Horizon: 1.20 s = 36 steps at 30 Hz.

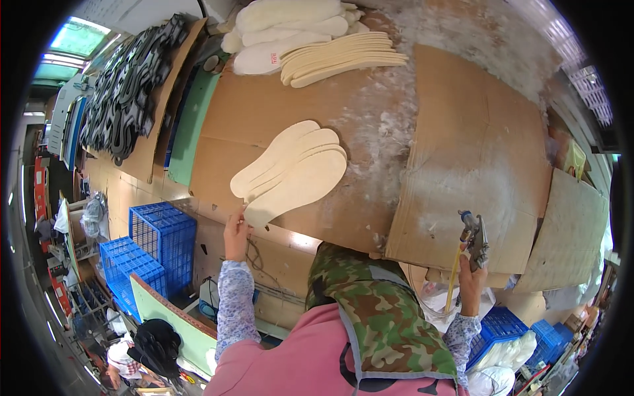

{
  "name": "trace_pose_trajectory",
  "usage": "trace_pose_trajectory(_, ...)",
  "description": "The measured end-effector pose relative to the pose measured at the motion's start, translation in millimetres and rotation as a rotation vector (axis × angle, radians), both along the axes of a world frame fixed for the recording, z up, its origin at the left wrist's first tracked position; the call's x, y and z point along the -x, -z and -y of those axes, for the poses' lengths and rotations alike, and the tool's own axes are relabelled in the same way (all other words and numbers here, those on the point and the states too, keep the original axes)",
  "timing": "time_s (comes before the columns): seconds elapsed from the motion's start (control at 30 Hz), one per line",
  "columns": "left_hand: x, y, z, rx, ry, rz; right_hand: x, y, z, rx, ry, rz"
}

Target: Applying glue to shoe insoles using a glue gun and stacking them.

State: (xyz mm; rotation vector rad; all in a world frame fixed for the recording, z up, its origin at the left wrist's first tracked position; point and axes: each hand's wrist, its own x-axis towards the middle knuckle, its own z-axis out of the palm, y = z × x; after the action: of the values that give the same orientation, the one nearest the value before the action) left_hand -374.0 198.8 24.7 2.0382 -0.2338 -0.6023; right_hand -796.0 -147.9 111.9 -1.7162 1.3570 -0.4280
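Several cream insoles [300, 173] lie fanned out and overlapping on a cardboard sheet [244, 99] in front of me. My left hand [236, 236] pinches the narrow end of the nearest insole at the sheet's front edge. To the right, my right hand [471, 280] is wrapped round a metal spray gun [478, 243], held over the front of a second cardboard piece [472, 152]. A yellow hose [453, 280] runs down from the gun.
At the back lie a stack of cream insoles [337, 58] and a fluffy white pile [290, 23]. Dark grey cut pieces [129, 86] are heaped at the far left. Blue crates [165, 241] stand below left, more crates [492, 333] below right. Another person [155, 346] is at lower left.
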Motion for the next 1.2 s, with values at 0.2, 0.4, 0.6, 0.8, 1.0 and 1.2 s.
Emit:
trace_pose_trajectory(0.2, -16.1, -18.3, 57.0, -0.364, 0.091, 0.709, -13.5, -12.5, -2.1, -0.062, 0.09, -0.078)
trace_pose_trajectory(0.4, -74.2, -30.1, 172.5, -0.075, 0.188, 0.677, -19.0, -26.9, -12.3, 0.033, 0.08, -0.092)
trace_pose_trajectory(0.6, -112.0, 12.0, 327.6, 0.084, 0.149, 0.828, -3.1, -22.0, -30.9, 0.052, 0.2, 0.008)
trace_pose_trajectory(0.8, -151.0, 32.2, 330.6, -0.203, 0.03, 1.093, 3.2, -14.1, -35.9, 0.048, 0.297, 0.061)
trace_pose_trajectory(1.0, -131.8, 32.7, 362.9, -0.254, 0.119, 1.106, 33.5, -20.3, -45.3, 0.077, 0.39, 0.006)
trace_pose_trajectory(1.2, -228.0, 24.9, 306.5, -1.033, 0.529, 1.57, 29.7, -5.5, -35.1, 0.123, 0.27, 0.087)
